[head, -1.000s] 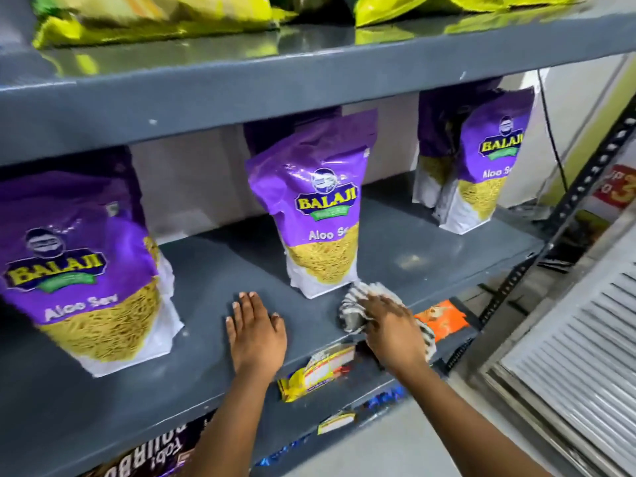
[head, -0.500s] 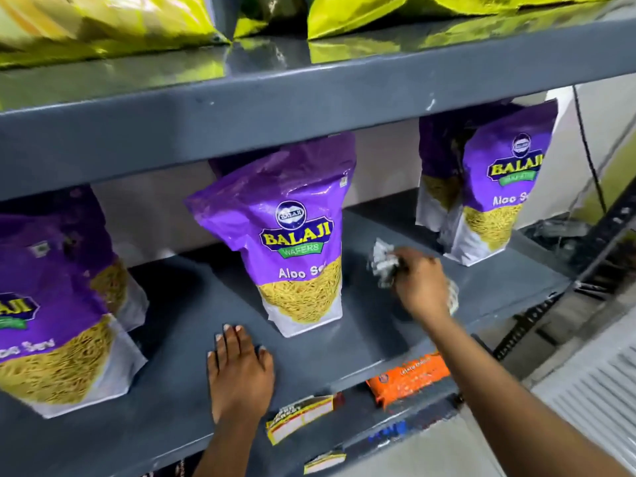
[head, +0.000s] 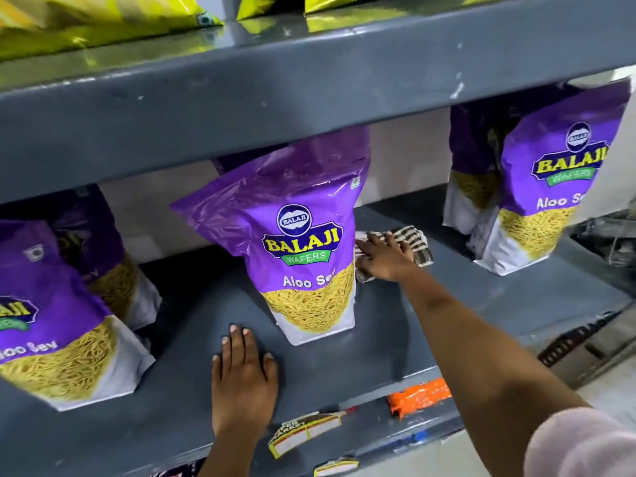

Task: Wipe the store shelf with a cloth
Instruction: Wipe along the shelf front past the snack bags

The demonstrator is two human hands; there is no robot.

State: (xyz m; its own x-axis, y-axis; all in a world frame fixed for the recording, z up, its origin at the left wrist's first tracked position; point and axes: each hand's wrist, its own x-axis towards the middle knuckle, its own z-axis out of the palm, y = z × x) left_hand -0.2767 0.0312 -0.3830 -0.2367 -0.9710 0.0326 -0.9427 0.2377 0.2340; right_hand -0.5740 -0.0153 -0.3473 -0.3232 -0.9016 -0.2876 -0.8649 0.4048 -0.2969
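Mid shelf (head: 447, 304): three pouch groups in a row, my hands betw. them.

My left hand (head: 242, 380) lay flat on the shelf near its front edge, just in front & left of the centre pouch (head: 303, 256). My right hand (head: 385, 258) pressed on the cloth (head: 414, 244) further back, right beside that pouch. Left pouches (head: 58, 318) stood well apart to the left, right pouches (head: 537, 191) to the right by the wall. Upper shelf (head: 309, 98) overhead w/ packets (head: 103, 18) on it. Label tags (head: 303, 432) on the shelf below.
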